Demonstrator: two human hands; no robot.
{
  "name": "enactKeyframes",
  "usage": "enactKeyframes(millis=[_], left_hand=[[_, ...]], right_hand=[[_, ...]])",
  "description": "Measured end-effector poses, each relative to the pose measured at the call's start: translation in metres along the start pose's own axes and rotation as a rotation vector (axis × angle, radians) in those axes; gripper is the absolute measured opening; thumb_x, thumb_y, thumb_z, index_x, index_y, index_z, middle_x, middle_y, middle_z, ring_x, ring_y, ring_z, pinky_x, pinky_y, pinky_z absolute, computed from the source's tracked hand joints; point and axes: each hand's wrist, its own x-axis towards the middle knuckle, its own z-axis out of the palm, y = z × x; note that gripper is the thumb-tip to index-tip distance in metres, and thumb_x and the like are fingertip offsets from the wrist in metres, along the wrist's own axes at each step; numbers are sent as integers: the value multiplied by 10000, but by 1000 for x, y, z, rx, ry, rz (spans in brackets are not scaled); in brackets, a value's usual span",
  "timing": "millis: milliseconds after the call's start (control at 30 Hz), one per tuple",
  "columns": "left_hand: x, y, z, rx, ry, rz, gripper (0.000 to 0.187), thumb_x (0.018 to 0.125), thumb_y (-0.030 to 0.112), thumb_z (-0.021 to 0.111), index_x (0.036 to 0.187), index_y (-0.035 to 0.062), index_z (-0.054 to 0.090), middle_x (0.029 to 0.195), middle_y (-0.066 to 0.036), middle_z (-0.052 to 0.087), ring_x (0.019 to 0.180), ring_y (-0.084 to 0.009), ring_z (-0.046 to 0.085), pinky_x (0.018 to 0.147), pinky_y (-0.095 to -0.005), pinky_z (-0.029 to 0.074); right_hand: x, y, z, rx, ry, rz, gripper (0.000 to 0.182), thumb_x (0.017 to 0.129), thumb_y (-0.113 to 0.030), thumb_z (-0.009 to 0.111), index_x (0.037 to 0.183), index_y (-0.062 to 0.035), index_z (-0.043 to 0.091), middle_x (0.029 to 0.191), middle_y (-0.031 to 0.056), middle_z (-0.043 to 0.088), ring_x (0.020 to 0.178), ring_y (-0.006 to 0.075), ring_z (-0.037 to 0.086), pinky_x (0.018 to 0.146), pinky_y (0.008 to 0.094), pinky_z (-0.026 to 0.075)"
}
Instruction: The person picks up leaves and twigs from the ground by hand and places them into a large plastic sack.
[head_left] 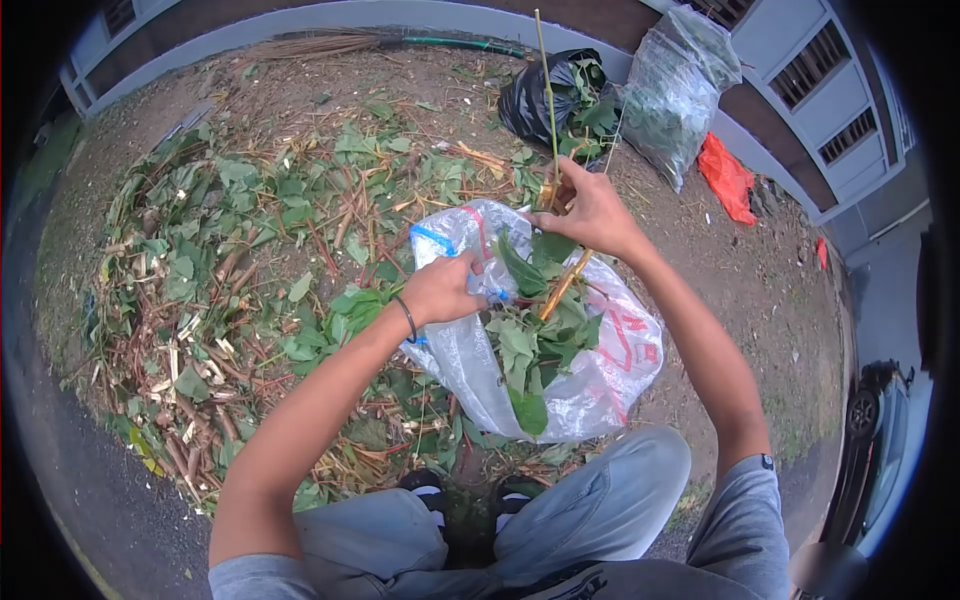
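Note:
A clear plastic bag (467, 375) with red print and blue marks lies open in front of my knees. Green leaves (518, 350) and a yellow-brown stalk (566, 285) show in its mouth. My left hand (443, 288), with a dark band at the wrist, is closed on the bag's left edge. At the bag's far side, my right hand (590, 208) has its fingers closed round a stalk. A long thin green stem (549, 90) rises upright just beyond those fingers. My right palm and part of the stalk are hidden from view.
Cut leaves and stems (190, 270) cover the ground to the left. Farther off are a black bag (530, 100) with leaves, a filled clear bag (672, 95), an orange-red bag (725, 178) and a twig broom (320, 44) beside a wall. A vehicle (875, 430) stands far right.

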Motion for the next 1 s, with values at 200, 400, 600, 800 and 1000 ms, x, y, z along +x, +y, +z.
enactKeyframes(millis=[200, 400, 600, 800, 1000], left_hand=[[40, -32, 15, 211, 57, 339, 442, 704, 331, 752, 986, 5, 656, 828, -190, 659, 799, -370, 644, 749, -435, 511], [38, 8, -8, -120, -222, -123, 279, 774, 295, 678, 842, 24, 689, 685, -100, 631, 671, -177, 652, 575, -367, 510], [30, 45, -10, -950, -37, -256, 131, 768, 153, 569, 811, 38, 614, 728, -82, 606, 652, -225, 614, 584, -383, 528], [13, 78, -42, -1133, -221, -282, 169, 733, 76, 524, 892, 46, 573, 820, -73, 616, 648, -220, 611, 604, -384, 545], [8, 106, -59, -756, 31, -83, 355, 684, 30, 637, 1032, 17, 568, 808, -34, 601, 674, -168, 578, 590, -283, 470]], right_hand=[[-68, -54, -22, 225, 215, 34, 446, 703, -169, 816, 990, 0, 518, 824, 132, 678, 745, 170, 664, 645, 339, 539], [-122, -61, -21, 292, 360, -37, 428, 714, -120, 822, 994, -13, 517, 849, 106, 677, 831, 175, 690, 756, 324, 603], [-147, -62, -16, 343, 437, 38, 439, 721, -109, 838, 996, 1, 515, 846, 117, 675, 783, 152, 687, 716, 292, 600], [-145, -77, 12, 549, 396, 96, 434, 785, -86, 799, 1048, 14, 468, 908, 148, 689, 879, 169, 695, 722, 303, 599], [-121, -23, 48, 525, 511, 97, 449, 859, -133, 745, 1111, 34, 413, 941, 187, 692, 909, 224, 701, 741, 328, 591]])
